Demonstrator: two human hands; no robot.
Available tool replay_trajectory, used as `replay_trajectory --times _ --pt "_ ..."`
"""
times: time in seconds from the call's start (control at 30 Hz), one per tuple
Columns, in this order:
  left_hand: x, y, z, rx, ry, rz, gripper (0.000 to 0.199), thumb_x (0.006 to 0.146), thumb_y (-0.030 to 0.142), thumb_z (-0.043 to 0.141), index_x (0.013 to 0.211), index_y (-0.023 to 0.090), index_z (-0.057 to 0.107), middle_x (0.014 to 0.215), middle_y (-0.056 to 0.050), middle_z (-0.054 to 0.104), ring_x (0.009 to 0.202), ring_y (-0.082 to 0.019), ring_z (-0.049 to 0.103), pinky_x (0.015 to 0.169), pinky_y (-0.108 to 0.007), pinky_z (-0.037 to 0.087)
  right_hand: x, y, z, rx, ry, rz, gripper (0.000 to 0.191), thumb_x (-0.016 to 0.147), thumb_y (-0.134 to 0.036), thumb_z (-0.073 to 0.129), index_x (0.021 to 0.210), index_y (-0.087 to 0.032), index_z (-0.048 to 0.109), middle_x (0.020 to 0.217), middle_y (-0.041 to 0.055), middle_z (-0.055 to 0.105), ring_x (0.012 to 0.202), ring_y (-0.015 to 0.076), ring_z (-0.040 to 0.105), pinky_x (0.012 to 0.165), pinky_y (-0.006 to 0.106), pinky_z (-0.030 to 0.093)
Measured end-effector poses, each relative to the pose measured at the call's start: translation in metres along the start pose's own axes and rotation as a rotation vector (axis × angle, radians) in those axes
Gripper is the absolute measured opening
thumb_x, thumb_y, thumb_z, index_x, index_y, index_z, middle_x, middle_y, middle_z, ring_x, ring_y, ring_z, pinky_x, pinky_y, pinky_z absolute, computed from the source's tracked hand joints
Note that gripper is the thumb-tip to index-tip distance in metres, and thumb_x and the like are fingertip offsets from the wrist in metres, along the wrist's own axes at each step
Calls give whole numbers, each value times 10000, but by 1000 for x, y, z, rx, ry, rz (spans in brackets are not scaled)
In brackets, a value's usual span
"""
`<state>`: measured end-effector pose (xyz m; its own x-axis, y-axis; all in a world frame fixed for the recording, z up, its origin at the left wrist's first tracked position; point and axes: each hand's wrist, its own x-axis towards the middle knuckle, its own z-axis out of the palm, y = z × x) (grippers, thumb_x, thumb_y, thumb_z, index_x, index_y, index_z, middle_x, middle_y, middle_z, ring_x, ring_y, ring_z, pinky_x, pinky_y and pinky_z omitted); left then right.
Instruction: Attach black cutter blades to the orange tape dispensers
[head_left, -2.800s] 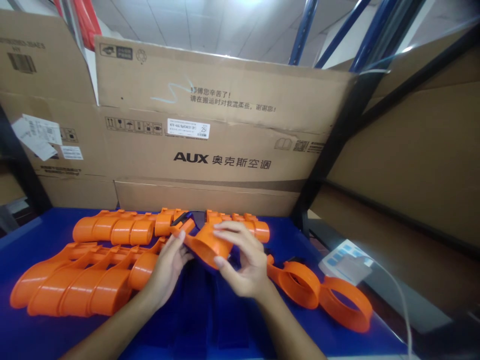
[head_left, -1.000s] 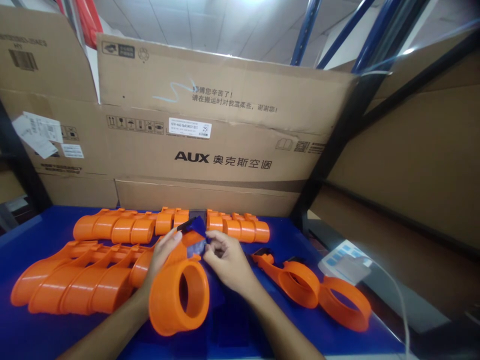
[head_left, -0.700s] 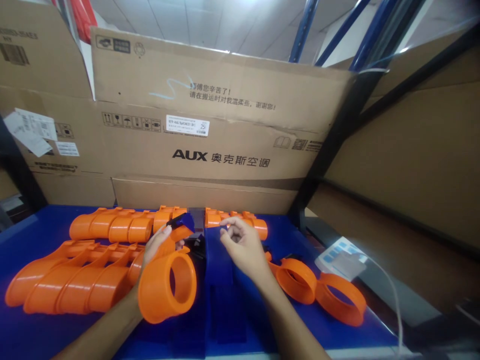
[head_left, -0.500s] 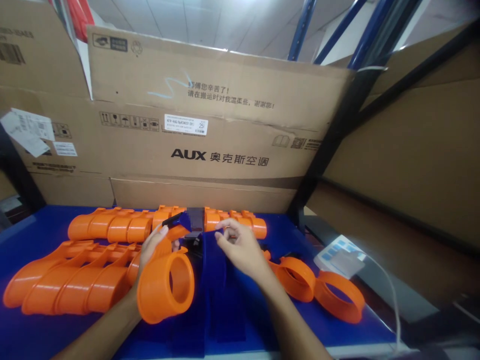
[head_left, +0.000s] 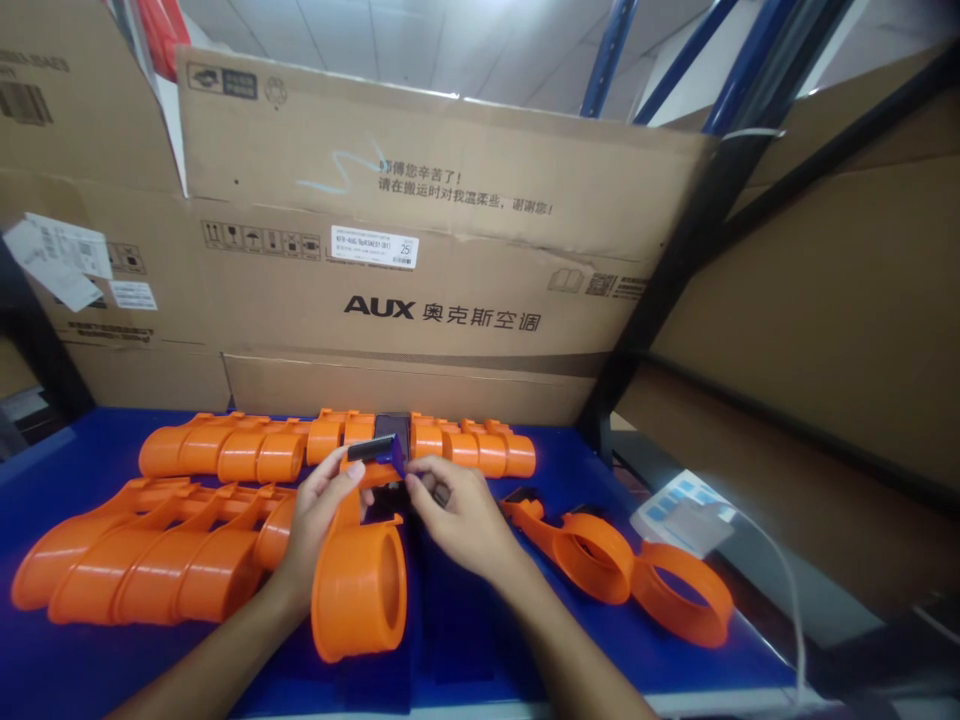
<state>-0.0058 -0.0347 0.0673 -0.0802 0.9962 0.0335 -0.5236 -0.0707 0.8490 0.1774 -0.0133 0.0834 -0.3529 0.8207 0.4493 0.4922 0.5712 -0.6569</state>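
Note:
An orange plastic ring-shaped part [head_left: 352, 590] hangs from my left hand [head_left: 319, 510], its round ring facing right and down. My left fingers and thumb are closed round its upper arm. Along the top of that arm lies a black strip [head_left: 370, 449], with a dark blue piece [head_left: 397, 456] at its right end. My right hand [head_left: 457, 510] is closed in a pinch right beside this blue end, thumb and forefinger together. What the right fingertips hold is too small to make out.
Rows of similar orange parts [head_left: 154, 575] lie to the left on the blue table surface [head_left: 285, 680], with another row [head_left: 277, 457] along the back. Two loose orange rings [head_left: 686, 600] lie right, by a white device with a cable [head_left: 682, 512]. A cardboard wall [head_left: 450, 250] stands behind.
My left hand has moved right with the orange part, turning its ring. My right hand has come left and down to the blue end, its fingers now closer together.

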Motion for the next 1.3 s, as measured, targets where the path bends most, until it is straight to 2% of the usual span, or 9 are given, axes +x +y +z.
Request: replay_trajectory --times 0.07,0.17,0.27,0.47,0.63,0.77,1.03,1.13,1.3 --pt "-1 -2 1 66 -36 44 425 779 420 786 1095 161 668 673 -8 664 547 -117 583 532 -202 464 -1 0 -4 41 67 -53 237 978 -296 553 1159 -184 659 692 -13 624 554 121 532 529 233 424" --pt "1 -7 0 141 -100 111 395 803 414 764 1102 180 655 683 1 660 573 -123 593 568 -211 483 -4 -2 -6 14 99 -151 414 938 -294 625 1339 -205 573 878 30 696 675 147 606 630 265 501" --pt "4 -13 -1 170 -167 133 364 817 397 751 1104 205 635 728 21 653 529 -102 571 552 -215 483 -5 0 -3 -69 153 -219 456 900 -285 680 1340 -212 585 988 66 717 774 179 643 709 306 537" --pt "5 -21 -1 205 -231 135 324 837 402 744 1073 227 606 765 36 642 468 -73 530 474 -199 435 -5 7 5 -151 268 -324 362 921 -213 624 1282 -191 627 883 66 719 747 190 640 705 325 544" --pt "3 -22 0 234 -253 115 271 864 412 722 1027 225 615 618 68 572 404 -58 444 414 -179 346 -6 4 8 -182 255 -344 270 905 -183 607 1170 -176 658 770 37 673 681 179 603 660 308 519" --pt "2 -17 0 242 -259 144 296 836 401 748 1043 208 662 568 59 569 409 -73 440 444 -196 367 -7 -1 8 -174 247 -322 229 887 -184 605 1112 -165 640 754 25 637 652 166 582 617 283 492" --pt "2 -10 2 210 -268 149 332 778 395 792 1034 199 712 551 21 600 489 -148 563 493 -233 426 -9 0 6 -125 233 -331 284 890 -183 595 1173 -183 621 777 22 639 652 156 588 612 270 502" --pt "3 -11 3 161 -227 106 336 752 386 812 1010 196 709 595 23 626 438 -111 521 456 -218 399 -7 6 4 -131 224 -372 321 909 -213 613 1229 -190 621 788 30 660 642 158 589 622 290 526" --pt "5 -12 2 80 -118 35 307 762 404 801 938 197 659 571 65 580 368 -58 430 382 -180 323 -5 10 0 -224 99 -463 504 924 -190 580 1423 -175 510 895 81 698 695 188 623 661 337 571"
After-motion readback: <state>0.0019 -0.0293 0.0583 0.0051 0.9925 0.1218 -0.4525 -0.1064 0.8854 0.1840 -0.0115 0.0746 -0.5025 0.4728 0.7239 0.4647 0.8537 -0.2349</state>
